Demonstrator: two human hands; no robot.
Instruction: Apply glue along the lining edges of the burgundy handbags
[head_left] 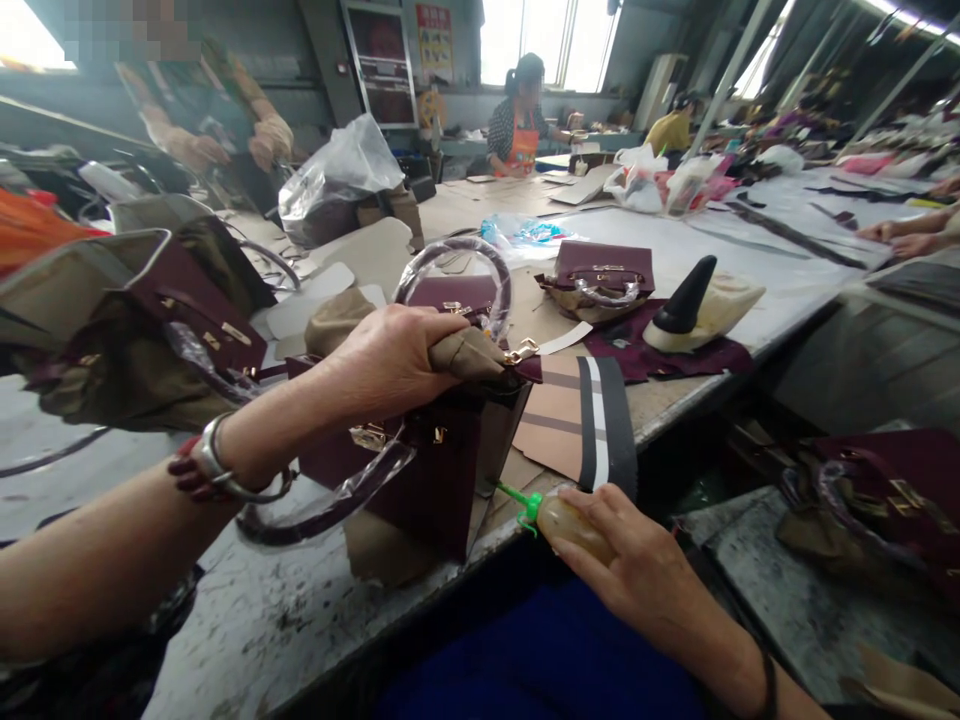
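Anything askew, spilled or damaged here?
No spill or damage shows. The maroon handbag gripped by the left hand stands at the table edge; the right hand holds a bottle; another bag, far left, lies tipped.

Left forearm (150,540) extended from lower left, wrist straight, left hand (390,362) clenched, knuckles up, right forearm (750,672) angled in from lower right, right hand (634,565) curled closed, fingertips leftward

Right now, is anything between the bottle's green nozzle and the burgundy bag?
Nothing visible. The bottle in the right hand aims its green nozzle at the side of the burgundy bag across a bare gap. The left hand grips the bag's top; its plastic-wrapped handle hangs over the front face, off that line.
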